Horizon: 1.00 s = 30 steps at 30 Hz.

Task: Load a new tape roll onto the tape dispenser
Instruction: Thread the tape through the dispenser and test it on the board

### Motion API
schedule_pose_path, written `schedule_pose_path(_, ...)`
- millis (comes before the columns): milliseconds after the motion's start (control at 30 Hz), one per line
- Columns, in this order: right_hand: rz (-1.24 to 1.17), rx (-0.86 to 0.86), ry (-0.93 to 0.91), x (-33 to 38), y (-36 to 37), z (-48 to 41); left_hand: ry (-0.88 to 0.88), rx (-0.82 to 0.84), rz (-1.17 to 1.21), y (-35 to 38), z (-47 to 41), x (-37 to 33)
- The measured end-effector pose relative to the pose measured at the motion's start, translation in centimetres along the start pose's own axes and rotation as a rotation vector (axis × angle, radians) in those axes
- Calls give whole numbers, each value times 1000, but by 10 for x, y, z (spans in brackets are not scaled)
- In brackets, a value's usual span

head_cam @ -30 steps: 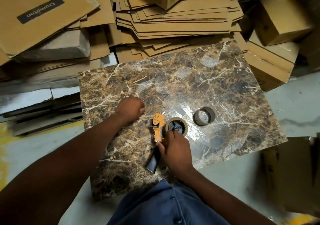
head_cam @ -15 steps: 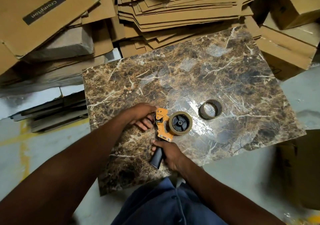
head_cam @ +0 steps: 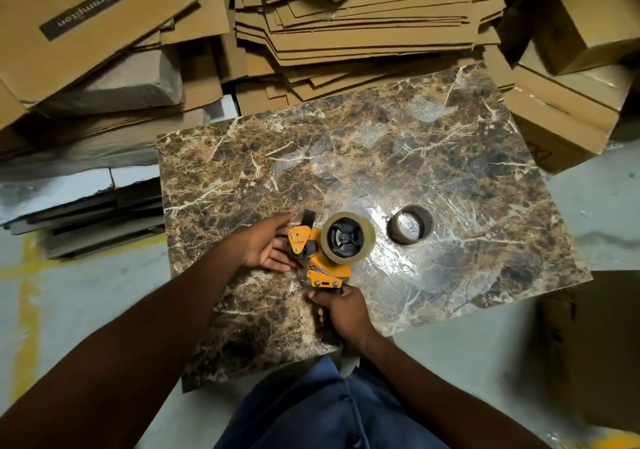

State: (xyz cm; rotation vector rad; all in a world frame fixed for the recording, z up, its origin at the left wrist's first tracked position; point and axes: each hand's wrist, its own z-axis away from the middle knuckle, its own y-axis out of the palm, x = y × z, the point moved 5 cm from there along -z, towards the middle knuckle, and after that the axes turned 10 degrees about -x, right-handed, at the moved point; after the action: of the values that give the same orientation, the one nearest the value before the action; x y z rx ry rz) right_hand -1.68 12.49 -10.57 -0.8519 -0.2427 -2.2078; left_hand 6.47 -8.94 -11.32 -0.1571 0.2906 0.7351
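On the slab (head_cam: 433, 157), the dispenser (head_cam: 323, 261) sits near the six o'clock edge, a roll (head_cam: 347, 238) on its hub. An empty core (head_cam: 410, 229) lies at its three o'clock, apart. Cardboard stacks (head_cam: 363, 22) lie beyond the slab at twelve, seemingly touching its edge.

Right hand (head_cam: 346, 317) grips the orange tape dispenser (head_cam: 323, 261), tape roll (head_cam: 347, 238) mounted; left hand (head_cam: 263, 246) cups its front.

A brown marble-patterned desk (head_cam: 433, 157) with a glossy wrap lies on a pale concrete floor (head_cam: 86, 292) marked with a yellow line (head_cam: 27, 303). Behind it rise stacks of flattened cardboard sheets (head_cam: 363, 26). At the far left lies a carton printed "Crompton" (head_cam: 83, 12). Closed cardboard boxes (head_cam: 588, 15) stand at the far right corner, touching the desk's edge.
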Motion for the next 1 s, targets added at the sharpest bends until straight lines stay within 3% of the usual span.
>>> schedule_pose_path(233, 471, -115, -381, 39, -22, 8, 17, 87, 131, -14, 2, 2)
schedule_pose_path(533, 660, -168, -471, 37, -31, 6, 29, 215, 139, -14, 8, 9)
schedule_pose_path(833, 741, -194, -546, 41, -25, 10, 73, 315, -301, -30, 6, -4)
schedule_pose_path(1000, 792, -155, -595, 48, -15, 14, 167, 205, -607, -39, 6, -25)
